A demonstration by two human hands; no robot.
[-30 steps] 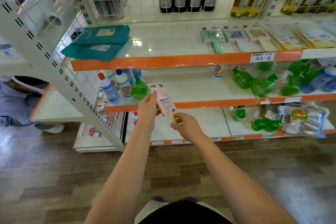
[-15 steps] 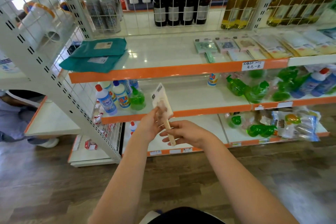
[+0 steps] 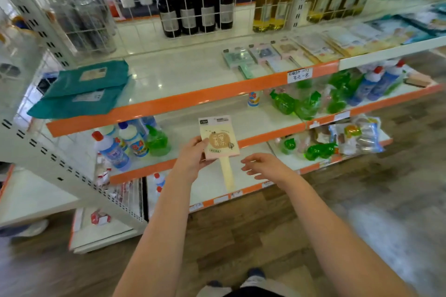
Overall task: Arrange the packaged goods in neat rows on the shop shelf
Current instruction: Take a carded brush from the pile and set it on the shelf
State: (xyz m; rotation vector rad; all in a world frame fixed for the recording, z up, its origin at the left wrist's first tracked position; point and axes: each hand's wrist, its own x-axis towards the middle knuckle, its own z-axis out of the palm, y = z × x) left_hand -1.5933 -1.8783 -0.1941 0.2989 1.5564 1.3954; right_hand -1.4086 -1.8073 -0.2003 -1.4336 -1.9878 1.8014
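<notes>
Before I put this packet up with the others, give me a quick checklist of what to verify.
1. Left hand grips the pink packet: ok.
2. Right hand free, fingers loose: ok.
3. Packet's printed side faces me: ok.
4. Row of similar packets on the top shelf: ok.
5. Bare shelf left of that row: ok.
6. Row neatly aligned: cannot tell, blurred.

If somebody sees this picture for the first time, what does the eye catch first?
At centre, the left hand holds up a pale pink carded brush with a cream handle; the right hand hovers open beside it. Behind, orange-edged white shelves carry flat teal packets at left and green spray bottles at right.
</notes>
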